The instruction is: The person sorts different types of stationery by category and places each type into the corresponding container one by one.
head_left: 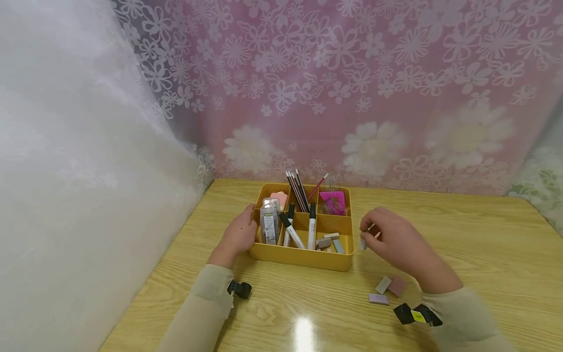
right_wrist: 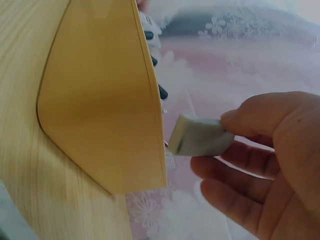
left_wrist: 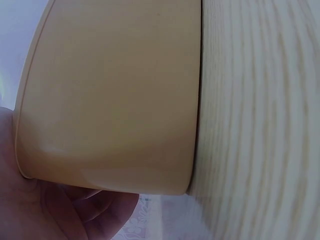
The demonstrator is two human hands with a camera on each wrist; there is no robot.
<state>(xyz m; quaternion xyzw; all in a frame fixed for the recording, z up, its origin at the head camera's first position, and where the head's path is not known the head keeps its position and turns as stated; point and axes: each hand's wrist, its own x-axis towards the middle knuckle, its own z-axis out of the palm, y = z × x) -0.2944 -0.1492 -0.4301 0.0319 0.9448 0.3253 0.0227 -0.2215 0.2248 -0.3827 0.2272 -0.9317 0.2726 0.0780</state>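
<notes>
A yellow desk organizer (head_left: 301,256) with several compartments stands on the table. My left hand (head_left: 240,233) grips its left side; in the left wrist view the hand (left_wrist: 65,210) lies round a corner, thumb side by the rim. To the right of the organizer, my right hand (head_left: 396,242) pinches a whitish-grey eraser (right_wrist: 202,136) between thumb and fingers, apart from the box wall. Erasers (head_left: 324,242) lie in the front right compartment. On the table below the right hand lie a white eraser (head_left: 383,285), a pink eraser (head_left: 398,286) and a lilac eraser (head_left: 378,299).
Other compartments hold black-and-white markers (head_left: 312,227), pencils (head_left: 298,190) standing upright, a magenta set square (head_left: 333,203), a clear plastic case (head_left: 269,225) and a pink item (head_left: 279,198). A flowered curtain (head_left: 316,98) hangs behind the wooden table (head_left: 281,303).
</notes>
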